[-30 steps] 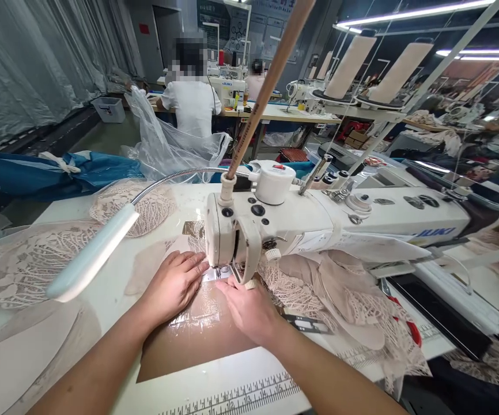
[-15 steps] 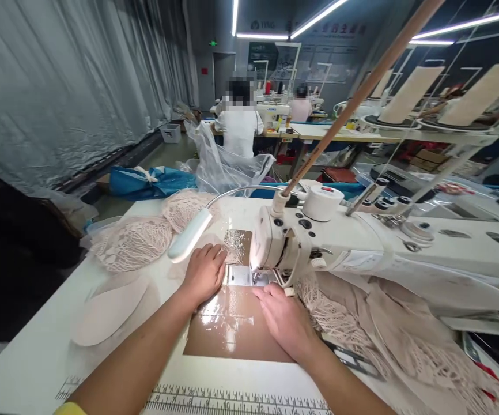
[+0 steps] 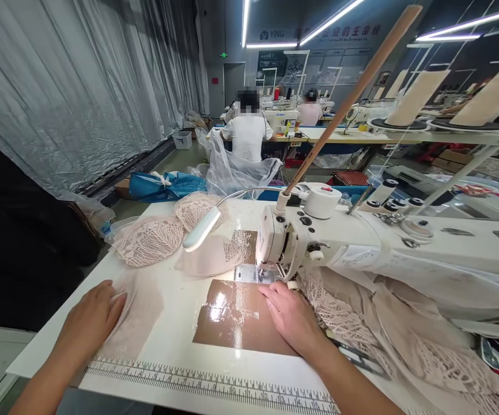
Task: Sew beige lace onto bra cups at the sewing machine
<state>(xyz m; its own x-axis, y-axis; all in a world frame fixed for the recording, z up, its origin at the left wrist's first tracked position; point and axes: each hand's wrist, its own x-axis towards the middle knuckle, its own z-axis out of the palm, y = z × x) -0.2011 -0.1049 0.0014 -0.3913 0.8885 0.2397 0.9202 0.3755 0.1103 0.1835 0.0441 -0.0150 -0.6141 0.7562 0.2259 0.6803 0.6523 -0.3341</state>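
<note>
My left hand [image 3: 90, 318] is at the left of the sewing table, its fingers closed on a piece of sheer beige fabric [image 3: 139, 314], which creases beside the thumb. What lies under the palm is hidden. My right hand [image 3: 290, 311] rests with outstretched fingers on the glossy brown sheet [image 3: 236, 323], just in front of the sewing machine [image 3: 271, 236] and its presser foot. It holds nothing that I can see. A sheer beige piece with a lace corner [image 3: 208, 256] lies left of the needle area.
Two lace cups [image 3: 148, 241] sit at the table's back left, below a gooseneck lamp [image 3: 201, 229]. Beige lace fabric [image 3: 362, 311] is heaped on the right. A printed ruler scale [image 3: 215, 383] runs along the front edge. Another person [image 3: 248, 135] sits ahead.
My left hand has moved from the piece beside the needle to the sheer fabric at the left and closed on it. My right hand stays near the presser foot. The view has shifted slightly.
</note>
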